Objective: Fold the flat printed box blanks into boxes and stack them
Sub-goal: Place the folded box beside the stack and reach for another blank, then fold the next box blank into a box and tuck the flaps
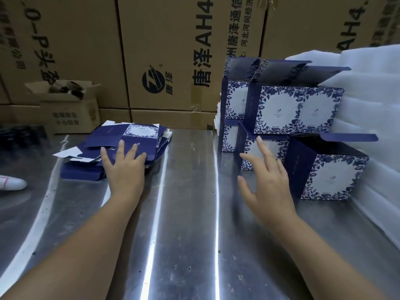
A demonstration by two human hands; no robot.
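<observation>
A loose pile of flat blue box blanks [134, 137] with white floral print lies on the steel table at the left. My left hand [124, 167] rests flat on the near edge of that pile, fingers straight and spread. At the right, several folded blue-and-white boxes [296, 109] stand stacked in two layers, lids up. One folded box [331, 176] stands alone at the front right with its lid flap open. My right hand [268, 182] hovers open in the air just left of that box, fingers spread, holding nothing.
The shiny steel table [186, 224] stretches toward me. Large brown cartons [173, 50] wall off the back. A small open carton [69, 107] sits at the back left. White foam sheets [372, 83] pile up at the right. A white object [12, 184] lies at the left edge.
</observation>
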